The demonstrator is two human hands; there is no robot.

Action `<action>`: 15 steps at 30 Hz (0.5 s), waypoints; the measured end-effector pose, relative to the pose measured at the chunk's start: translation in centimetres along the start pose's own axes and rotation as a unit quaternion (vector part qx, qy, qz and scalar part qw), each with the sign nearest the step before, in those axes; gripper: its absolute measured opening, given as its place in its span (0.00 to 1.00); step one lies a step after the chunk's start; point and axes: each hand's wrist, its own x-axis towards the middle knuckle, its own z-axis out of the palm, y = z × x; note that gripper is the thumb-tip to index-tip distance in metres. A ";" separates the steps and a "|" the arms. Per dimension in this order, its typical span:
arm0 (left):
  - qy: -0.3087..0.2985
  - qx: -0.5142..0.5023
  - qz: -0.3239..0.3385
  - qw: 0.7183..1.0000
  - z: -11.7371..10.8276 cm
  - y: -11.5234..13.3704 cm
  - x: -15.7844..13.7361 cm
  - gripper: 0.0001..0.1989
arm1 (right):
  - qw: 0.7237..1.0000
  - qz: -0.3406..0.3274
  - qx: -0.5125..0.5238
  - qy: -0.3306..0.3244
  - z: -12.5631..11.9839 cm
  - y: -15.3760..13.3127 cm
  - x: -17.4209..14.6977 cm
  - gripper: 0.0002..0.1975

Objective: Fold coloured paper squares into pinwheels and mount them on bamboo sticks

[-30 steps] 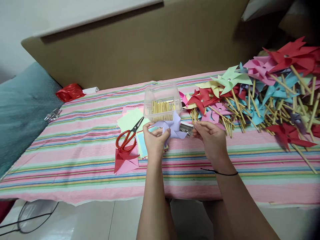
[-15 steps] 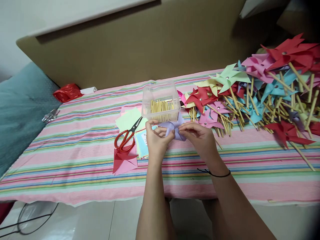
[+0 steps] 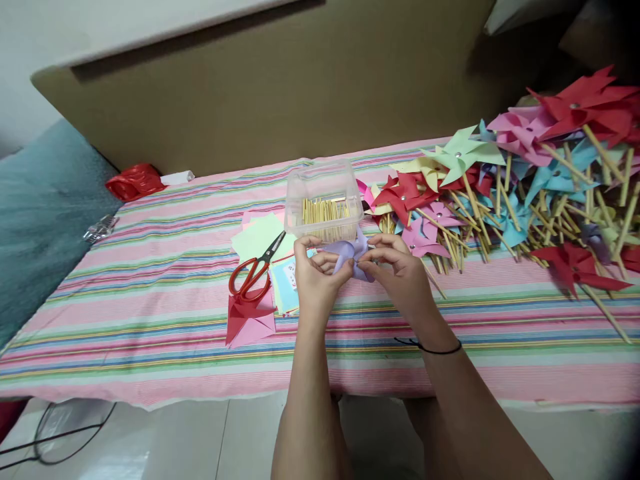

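Note:
A lilac paper pinwheel [image 3: 346, 252] with curled blades is held between both hands, just in front of the clear plastic box [image 3: 324, 175]. My left hand [image 3: 320, 273] grips its left side, the thumb pressed near the centre. With pinched fingertips my right hand [image 3: 397, 267] holds the pinwheel close to its middle; whether a pin sits there is too small to tell. Short wooden sticks [image 3: 325, 212] lie in the box. Left of my hands, red-handled scissors [image 3: 255, 270] rest on pale green paper [image 3: 257, 237] and red cut paper [image 3: 246, 312].
Pinwheels on sticks [image 3: 465, 157] are heaped across the right side of the striped cloth [image 3: 165, 293]. A red plastic bag [image 3: 136, 183] and metal clips [image 3: 101, 229] lie at the far left. A brown board [image 3: 260, 100] stands along the back.
My right fingers have spread slightly and shifted on the lilac pinwheel, one finger now reaching farther up behind it. Both hands stay in about the same place.

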 end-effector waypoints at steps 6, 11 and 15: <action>-0.004 0.001 0.006 1.000 -0.1 -0.2 0.0 0.27 | 1.000 0.004 0.011 -0.002 0.0 0.0 0.0 0.03; -0.012 -0.004 0.004 1.000 -0.1 -0.3 0.0 0.27 | 1.000 0.002 0.016 -0.004 0.0 0.2 0.0 0.03; -0.010 0.002 0.005 1.000 -0.2 -0.4 0.1 0.27 | 1.000 0.006 0.019 -0.001 0.1 0.2 0.0 0.03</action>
